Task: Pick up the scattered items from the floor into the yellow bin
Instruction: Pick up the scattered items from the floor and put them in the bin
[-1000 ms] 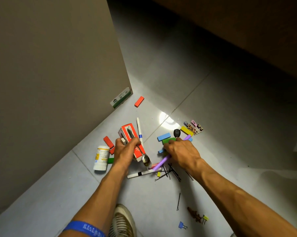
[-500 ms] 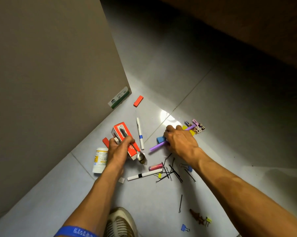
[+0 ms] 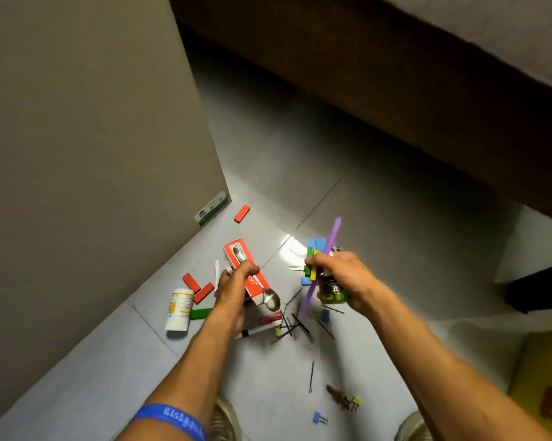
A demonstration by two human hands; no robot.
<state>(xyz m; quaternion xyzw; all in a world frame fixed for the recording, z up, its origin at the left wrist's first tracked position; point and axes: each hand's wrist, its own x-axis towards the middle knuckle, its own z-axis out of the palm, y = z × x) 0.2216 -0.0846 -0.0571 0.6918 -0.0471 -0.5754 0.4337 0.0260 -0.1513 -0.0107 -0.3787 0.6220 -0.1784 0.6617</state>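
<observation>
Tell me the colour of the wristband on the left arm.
Blue, with pale lettering; the wristband shows in the head view, the only one.

Hairpins (image 3: 292, 326) clutter floor (image 3: 379, 218); beyond lies open.

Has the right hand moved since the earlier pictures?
Yes. The right hand has lifted off the floor with its bundle, rising above the hairpins lying there.

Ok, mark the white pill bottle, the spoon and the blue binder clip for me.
white pill bottle (image 3: 180, 309): head view, on its labelled side, lying on the floor.
spoon (image 3: 271, 302): head view, on its bowl, below the left hand.
blue binder clip (image 3: 317, 417): head view, on its blue body, on the floor.
</observation>
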